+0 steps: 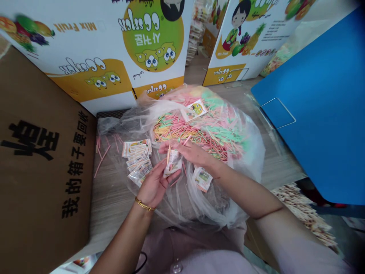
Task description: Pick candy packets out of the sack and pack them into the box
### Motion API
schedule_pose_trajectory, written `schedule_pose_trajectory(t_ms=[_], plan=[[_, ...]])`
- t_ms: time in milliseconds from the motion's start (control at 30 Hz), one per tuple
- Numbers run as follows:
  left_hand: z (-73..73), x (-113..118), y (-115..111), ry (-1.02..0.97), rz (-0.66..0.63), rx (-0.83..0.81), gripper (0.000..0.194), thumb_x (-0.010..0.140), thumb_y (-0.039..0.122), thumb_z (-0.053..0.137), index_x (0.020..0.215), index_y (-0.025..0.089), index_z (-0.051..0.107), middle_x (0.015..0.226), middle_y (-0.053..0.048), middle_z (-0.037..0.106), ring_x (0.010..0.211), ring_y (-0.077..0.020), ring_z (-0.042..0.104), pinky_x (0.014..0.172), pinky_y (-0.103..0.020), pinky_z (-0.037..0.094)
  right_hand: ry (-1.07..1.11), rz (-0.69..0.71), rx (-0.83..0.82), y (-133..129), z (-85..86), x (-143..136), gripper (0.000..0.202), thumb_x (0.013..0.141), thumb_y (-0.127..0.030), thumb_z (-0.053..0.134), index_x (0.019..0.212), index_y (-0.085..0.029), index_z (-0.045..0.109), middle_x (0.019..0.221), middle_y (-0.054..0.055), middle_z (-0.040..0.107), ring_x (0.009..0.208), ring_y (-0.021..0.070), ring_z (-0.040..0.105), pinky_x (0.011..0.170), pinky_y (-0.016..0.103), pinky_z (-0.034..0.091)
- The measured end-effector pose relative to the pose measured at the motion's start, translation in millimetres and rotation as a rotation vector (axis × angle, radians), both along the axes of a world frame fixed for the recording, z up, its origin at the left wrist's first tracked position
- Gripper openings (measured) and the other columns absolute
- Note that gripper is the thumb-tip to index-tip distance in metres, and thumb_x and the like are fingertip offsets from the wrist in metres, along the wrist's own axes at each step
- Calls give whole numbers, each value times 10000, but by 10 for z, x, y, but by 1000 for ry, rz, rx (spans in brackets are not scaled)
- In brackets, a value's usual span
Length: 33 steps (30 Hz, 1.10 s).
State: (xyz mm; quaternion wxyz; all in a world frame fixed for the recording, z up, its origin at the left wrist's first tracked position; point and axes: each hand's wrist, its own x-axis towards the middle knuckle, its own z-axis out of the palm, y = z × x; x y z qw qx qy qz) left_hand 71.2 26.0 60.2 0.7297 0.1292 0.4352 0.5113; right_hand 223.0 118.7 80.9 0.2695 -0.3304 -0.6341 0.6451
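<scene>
My left hand (156, 180), with a gold bangle at its wrist, pinches a small printed candy packet (173, 167) and tilts it. My right hand (191, 151) reaches over the packet's upper end, its fingers closed on a few thin candy sticks (169, 153); some of these are at the packet's mouth, and their exact number is hidden. Just beyond lies a large clear plastic bag (251, 133) with a heap of pink, green and yellow candy sticks (196, 135). On the heap rests another packet (195, 110). A stack of flat packets (138, 158) lies left of my hands.
A brown carton (42, 171) walls off the left side. Printed white cartons (97, 49) stand behind the bag. A blue panel (316, 106) with a wire loop is on the right. Loose pink sticks (102, 160) and one packet (203, 179) lie nearby.
</scene>
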Motion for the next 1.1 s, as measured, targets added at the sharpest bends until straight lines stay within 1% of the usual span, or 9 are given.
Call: schedule_pose_trajectory(t_ms=[267,400,500,600,667,767,900,1000,1100], plan=[[27,63,-13,6,-15,45,202,770,264,813,959,197,784,1141,-48,772,1088,-224,705,1049,-414,542,-14,56,99,43,58,60,498,999,-609,418,1152,-262,740,1279,40,709,1232,213,630,1080,393,471],[26,80,-7,58,-15,61,314,726,205,838,1032,212,768,1171,-36,761,1059,-190,707,1015,-357,555,18,68,-21,100,0,58,501,988,-607,439,1186,-245,723,1199,63,743,1089,221,695,993,401,526],[13,61,-11,65,-10,41,279,708,238,854,970,208,763,1083,-35,773,996,-197,720,934,-366,595,-1,-117,25,197,6,89,529,1000,-612,395,1239,-244,690,1165,86,751,1114,255,683,1016,454,515],[-2,39,-16,69,0,35,266,683,257,875,914,205,755,1022,-26,770,948,-195,724,879,-364,613,-74,-401,279,272,76,143,565,969,-625,472,1406,-277,558,1397,96,625,1370,282,510,1140,494,409],[-8,40,-16,83,7,50,292,677,257,882,935,204,754,1037,-25,767,954,-189,724,901,-349,600,-114,-451,412,257,138,165,644,949,-610,532,1500,-290,439,1522,95,503,1455,283,404,1184,493,351],[-6,66,-18,122,2,81,318,676,257,885,959,197,754,1019,-20,766,944,-176,721,915,-327,584,-139,-255,415,147,194,148,669,943,-581,562,1518,-280,400,1553,109,458,1389,280,485,1127,466,414],[15,103,-44,156,-21,112,310,671,293,889,938,197,763,922,6,761,862,-139,701,891,-310,584,-298,59,434,13,169,62,411,888,-475,675,1215,-228,665,1252,84,687,1128,247,646,989,386,479],[34,112,-69,178,-32,99,305,664,300,892,923,199,766,915,11,763,832,-126,694,859,-290,588,-289,24,405,-9,153,27,296,971,-438,548,1006,-202,725,998,42,747,953,199,679,911,338,491],[41,104,-84,177,0,97,295,639,281,902,886,202,761,952,0,772,882,-150,708,877,-303,586,-103,-138,310,-14,180,52,412,1028,-487,413,1246,-237,658,1275,63,692,1083,192,674,969,348,495]])
